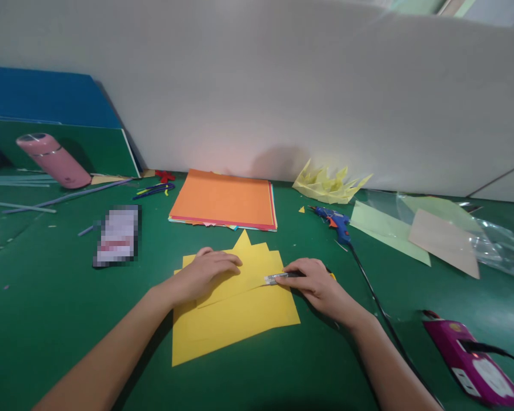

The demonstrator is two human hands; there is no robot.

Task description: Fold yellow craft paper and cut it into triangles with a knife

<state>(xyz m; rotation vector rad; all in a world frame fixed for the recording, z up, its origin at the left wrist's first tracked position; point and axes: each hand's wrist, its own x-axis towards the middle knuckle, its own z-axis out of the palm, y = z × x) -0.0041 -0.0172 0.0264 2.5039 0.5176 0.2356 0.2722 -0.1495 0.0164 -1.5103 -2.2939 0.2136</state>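
Observation:
A yellow paper sheet lies folded on the green table in front of me. My left hand rests flat on its upper left part, fingers laid over the fold, pressing it down. My right hand is closed around a utility knife, whose metal blade tip touches the paper's right edge along the fold line.
A stack of coloured paper with orange on top lies behind. A blue glue gun with its black cord, crumpled yellow paper, pale sheets, a magenta device, a phone and a pink bottle surround the work.

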